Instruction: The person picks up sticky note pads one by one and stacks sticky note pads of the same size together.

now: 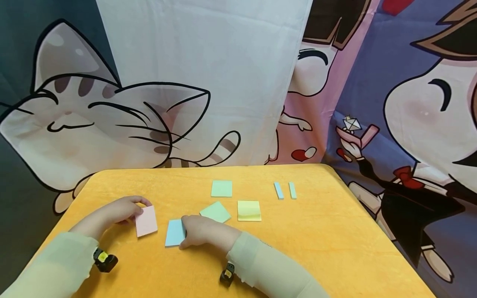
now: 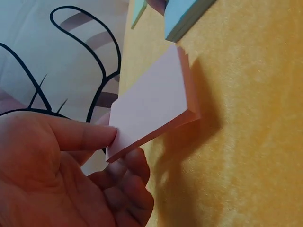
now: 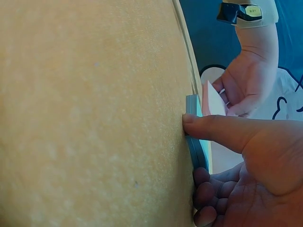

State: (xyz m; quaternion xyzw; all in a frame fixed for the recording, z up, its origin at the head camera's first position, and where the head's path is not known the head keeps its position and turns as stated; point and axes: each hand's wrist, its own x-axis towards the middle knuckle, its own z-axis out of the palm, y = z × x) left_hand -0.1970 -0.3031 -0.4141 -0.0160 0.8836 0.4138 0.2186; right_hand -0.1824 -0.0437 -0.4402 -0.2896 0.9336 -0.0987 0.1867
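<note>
My left hand [image 1: 123, 210] pinches a pink sticky note pad [image 1: 147, 222] between thumb and fingers. In the left wrist view the pink pad [image 2: 154, 101] is tilted above the yellow cloth, casting a shadow beside it. To its right, my right hand [image 1: 208, 232] grips a blue sticky note pad [image 1: 173, 234] by its right side. The right wrist view shows the thumb on one edge of the blue pad [image 3: 195, 149], with the other fingers curled at its end. Just behind the right hand lies a turned green sticky note pad [image 1: 217, 212], its lower part overlapped by the hand.
A second green pad [image 1: 221, 188] lies farther back on the yellow-covered table [image 1: 328, 248]. A yellow sticky note pad [image 1: 249, 213] is right of the turned green one. Two narrow strips, one blue [image 1: 278, 191] and one green [image 1: 292, 191], lie at the back right. A cartoon-printed curtain [image 1: 223, 62] hangs behind.
</note>
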